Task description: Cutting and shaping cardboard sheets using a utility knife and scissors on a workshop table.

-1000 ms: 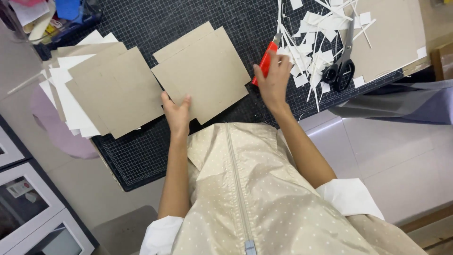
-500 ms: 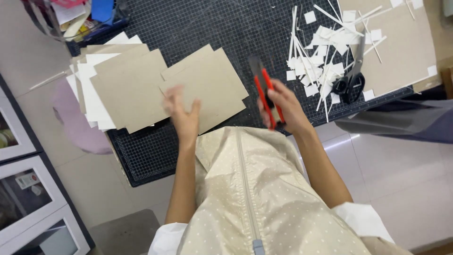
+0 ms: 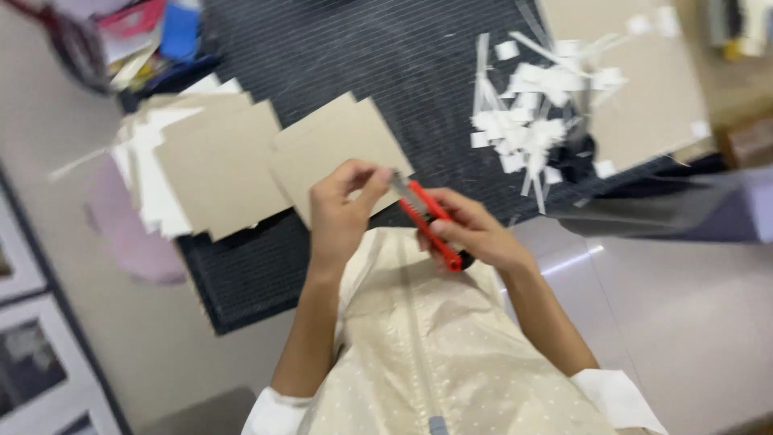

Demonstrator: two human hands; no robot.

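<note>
Your right hand (image 3: 471, 234) is clamped on the red utility knife (image 3: 427, 216); your left hand (image 3: 342, 213) pinches its blade end above the cardboard sheets (image 3: 322, 145)

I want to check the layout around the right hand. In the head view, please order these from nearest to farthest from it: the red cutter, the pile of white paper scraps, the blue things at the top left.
1. Red cutter: held in the right hand.
2. White paper scraps: above, slightly right, on the dark mat.
3. Blue things: far top left corner.

Red utility knife (image 3: 428, 219) tilted diagonally above cutting mat (blurred), metal tip end up-left.
</note>
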